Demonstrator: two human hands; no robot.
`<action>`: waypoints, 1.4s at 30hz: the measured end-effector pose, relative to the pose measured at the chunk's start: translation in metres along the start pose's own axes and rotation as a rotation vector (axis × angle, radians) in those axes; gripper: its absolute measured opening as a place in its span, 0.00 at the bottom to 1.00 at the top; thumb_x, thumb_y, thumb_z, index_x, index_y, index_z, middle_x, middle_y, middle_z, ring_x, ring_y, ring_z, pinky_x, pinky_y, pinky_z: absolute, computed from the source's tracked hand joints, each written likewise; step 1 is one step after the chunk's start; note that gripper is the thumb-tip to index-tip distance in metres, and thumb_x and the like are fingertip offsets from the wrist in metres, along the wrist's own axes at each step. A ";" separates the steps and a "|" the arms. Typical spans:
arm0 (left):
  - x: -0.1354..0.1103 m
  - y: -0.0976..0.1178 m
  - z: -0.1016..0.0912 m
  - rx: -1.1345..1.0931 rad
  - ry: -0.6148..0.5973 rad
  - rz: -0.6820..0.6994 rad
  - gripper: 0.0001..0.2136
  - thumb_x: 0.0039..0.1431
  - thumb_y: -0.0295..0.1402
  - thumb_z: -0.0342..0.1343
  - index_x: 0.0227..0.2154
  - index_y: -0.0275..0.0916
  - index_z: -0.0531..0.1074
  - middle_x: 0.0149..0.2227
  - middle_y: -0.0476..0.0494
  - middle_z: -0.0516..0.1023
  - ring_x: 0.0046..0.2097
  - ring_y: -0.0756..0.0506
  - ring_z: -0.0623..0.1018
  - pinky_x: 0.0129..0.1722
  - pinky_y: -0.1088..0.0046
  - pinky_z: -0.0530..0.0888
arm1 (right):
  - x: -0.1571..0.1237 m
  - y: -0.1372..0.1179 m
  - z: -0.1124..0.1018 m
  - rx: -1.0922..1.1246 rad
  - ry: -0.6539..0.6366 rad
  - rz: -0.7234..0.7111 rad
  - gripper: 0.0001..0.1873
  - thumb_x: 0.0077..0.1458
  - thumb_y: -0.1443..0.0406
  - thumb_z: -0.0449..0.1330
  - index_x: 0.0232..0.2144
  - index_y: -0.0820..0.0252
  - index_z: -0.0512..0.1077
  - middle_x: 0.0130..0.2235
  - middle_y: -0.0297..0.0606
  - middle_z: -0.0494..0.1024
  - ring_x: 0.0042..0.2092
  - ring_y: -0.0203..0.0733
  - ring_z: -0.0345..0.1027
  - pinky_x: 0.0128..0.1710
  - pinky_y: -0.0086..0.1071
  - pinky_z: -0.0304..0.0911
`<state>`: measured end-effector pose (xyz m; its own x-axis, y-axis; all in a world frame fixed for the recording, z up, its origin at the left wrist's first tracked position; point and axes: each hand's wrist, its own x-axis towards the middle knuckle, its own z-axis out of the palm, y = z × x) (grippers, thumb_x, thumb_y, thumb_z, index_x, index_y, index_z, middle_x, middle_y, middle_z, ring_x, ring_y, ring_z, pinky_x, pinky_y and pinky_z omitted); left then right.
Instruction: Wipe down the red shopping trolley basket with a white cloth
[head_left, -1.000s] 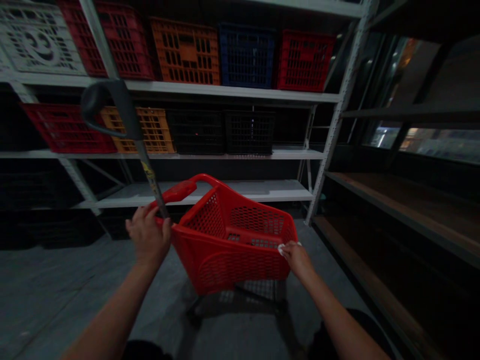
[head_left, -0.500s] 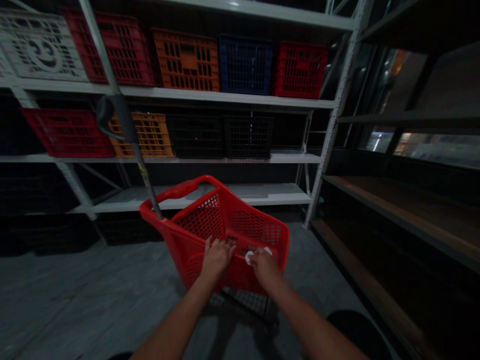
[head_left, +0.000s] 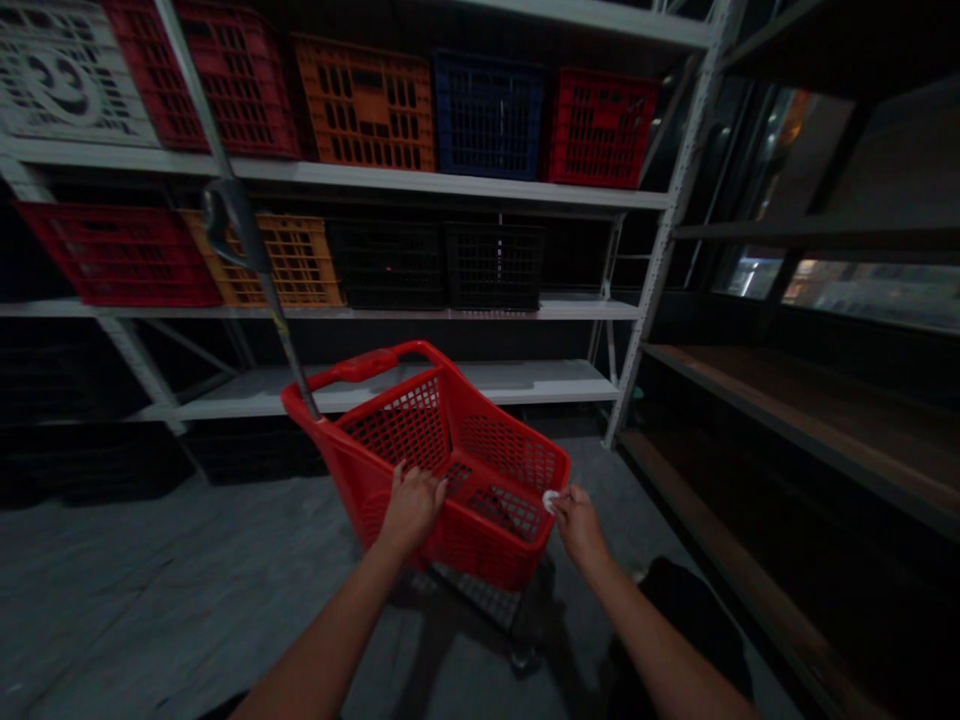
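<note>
Head view, live: red cart (head_left: 480, 550) stands before the shelves (head_left: 405, 185). Left hand (head_left: 411, 510) has its fingers curled over the near rim; right hand (head_left: 579, 525) has its fingers pinched on a white cloth (head_left: 551, 501) at the right corner. A loose pinch could drop the cloth; a hard shove could swing the pole (head_left: 241, 225) into the shelves.

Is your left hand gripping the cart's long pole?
No, the left hand rests on the rim of the red cart basket, apart from the pole.

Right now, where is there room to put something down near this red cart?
There's bare board on the low white shelf behind the red shopping cart, and open grey floor left of the cart. The upper shelves are crowded, with plastic crates side by side.
</note>
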<state>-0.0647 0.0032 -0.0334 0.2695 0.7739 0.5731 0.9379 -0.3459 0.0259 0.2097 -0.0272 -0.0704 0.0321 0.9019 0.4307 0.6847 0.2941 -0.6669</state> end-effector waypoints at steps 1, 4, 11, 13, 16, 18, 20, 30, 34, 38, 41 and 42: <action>0.000 0.000 0.001 0.003 0.004 -0.007 0.18 0.59 0.36 0.38 0.25 0.39 0.72 0.27 0.43 0.74 0.37 0.44 0.69 0.54 0.52 0.52 | -0.009 -0.005 0.004 0.028 -0.002 -0.028 0.11 0.50 0.71 0.52 0.25 0.62 0.74 0.33 0.41 0.69 0.36 0.40 0.64 0.38 0.32 0.61; -0.001 -0.002 0.002 0.008 0.000 -0.031 0.18 0.59 0.37 0.38 0.24 0.39 0.72 0.27 0.43 0.74 0.37 0.44 0.69 0.54 0.52 0.52 | -0.033 -0.015 0.010 0.111 -0.091 -0.152 0.12 0.52 0.70 0.51 0.28 0.59 0.75 0.34 0.40 0.69 0.37 0.38 0.64 0.39 0.30 0.61; -0.001 -0.009 0.001 -0.012 -0.039 -0.039 0.16 0.56 0.37 0.40 0.22 0.41 0.71 0.27 0.46 0.74 0.37 0.45 0.68 0.55 0.53 0.50 | 0.017 0.018 -0.002 0.058 0.017 -0.004 0.10 0.48 0.72 0.54 0.25 0.62 0.76 0.33 0.41 0.68 0.36 0.41 0.63 0.40 0.34 0.62; -0.002 -0.007 0.001 -0.001 -0.026 -0.057 0.16 0.56 0.36 0.40 0.21 0.41 0.71 0.26 0.46 0.73 0.37 0.45 0.68 0.55 0.53 0.50 | 0.014 0.014 0.003 0.085 0.019 0.006 0.11 0.49 0.71 0.53 0.26 0.61 0.76 0.33 0.41 0.68 0.36 0.41 0.63 0.40 0.34 0.62; -0.002 -0.006 0.002 0.026 -0.004 -0.076 0.16 0.56 0.35 0.40 0.21 0.41 0.71 0.26 0.45 0.73 0.37 0.44 0.68 0.55 0.54 0.51 | -0.024 -0.012 0.016 0.210 -0.048 -0.015 0.11 0.50 0.70 0.53 0.28 0.58 0.76 0.33 0.40 0.69 0.37 0.39 0.64 0.39 0.31 0.62; -0.003 -0.007 0.003 0.038 0.001 -0.079 0.16 0.56 0.36 0.40 0.21 0.40 0.71 0.26 0.44 0.72 0.37 0.44 0.67 0.55 0.54 0.51 | -0.048 -0.026 0.023 0.258 -0.087 -0.045 0.11 0.51 0.69 0.53 0.29 0.57 0.76 0.33 0.39 0.69 0.36 0.39 0.65 0.38 0.29 0.62; -0.003 -0.009 0.003 0.041 -0.006 -0.068 0.16 0.56 0.36 0.40 0.20 0.41 0.70 0.26 0.45 0.72 0.36 0.45 0.67 0.54 0.53 0.51 | -0.053 -0.027 0.025 0.252 -0.079 -0.063 0.11 0.51 0.69 0.53 0.30 0.57 0.76 0.33 0.39 0.68 0.36 0.38 0.65 0.37 0.29 0.62; -0.002 -0.010 0.005 0.026 -0.014 -0.073 0.13 0.52 0.32 0.41 0.19 0.40 0.68 0.26 0.45 0.72 0.37 0.44 0.67 0.55 0.53 0.49 | 0.004 0.008 0.012 0.154 0.059 0.006 0.11 0.49 0.73 0.53 0.27 0.62 0.76 0.33 0.42 0.69 0.37 0.40 0.64 0.40 0.33 0.62; -0.004 -0.016 0.007 0.021 -0.025 -0.081 0.13 0.52 0.31 0.42 0.19 0.39 0.69 0.27 0.44 0.73 0.38 0.44 0.67 0.55 0.52 0.49 | -0.043 -0.021 0.025 0.246 -0.077 -0.109 0.11 0.50 0.72 0.54 0.28 0.58 0.76 0.34 0.40 0.69 0.38 0.39 0.65 0.39 0.30 0.62; -0.005 -0.021 0.004 0.008 -0.047 -0.063 0.12 0.52 0.31 0.42 0.20 0.39 0.68 0.27 0.46 0.73 0.38 0.45 0.68 0.55 0.53 0.48 | -0.025 -0.009 0.023 0.179 -0.062 -0.235 0.10 0.49 0.71 0.54 0.27 0.59 0.75 0.33 0.39 0.69 0.37 0.39 0.64 0.38 0.31 0.61; -0.005 -0.021 0.001 -0.008 -0.064 -0.058 0.12 0.52 0.31 0.42 0.19 0.39 0.68 0.28 0.46 0.73 0.39 0.46 0.68 0.56 0.53 0.47 | 0.029 0.025 0.013 0.082 0.057 -0.220 0.10 0.47 0.72 0.54 0.24 0.59 0.75 0.31 0.39 0.69 0.34 0.39 0.63 0.36 0.31 0.61; -0.005 -0.020 0.001 -0.012 -0.073 -0.061 0.13 0.53 0.31 0.42 0.19 0.39 0.68 0.28 0.46 0.74 0.40 0.46 0.68 0.56 0.53 0.47 | 0.047 0.035 0.010 0.062 0.096 -0.180 0.09 0.46 0.71 0.54 0.23 0.60 0.75 0.29 0.38 0.69 0.33 0.39 0.63 0.35 0.31 0.61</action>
<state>-0.0852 0.0065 -0.0374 0.2274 0.8302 0.5090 0.9505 -0.3028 0.0692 0.2283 0.0289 -0.0798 -0.0159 0.7996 0.6003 0.6397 0.4695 -0.6085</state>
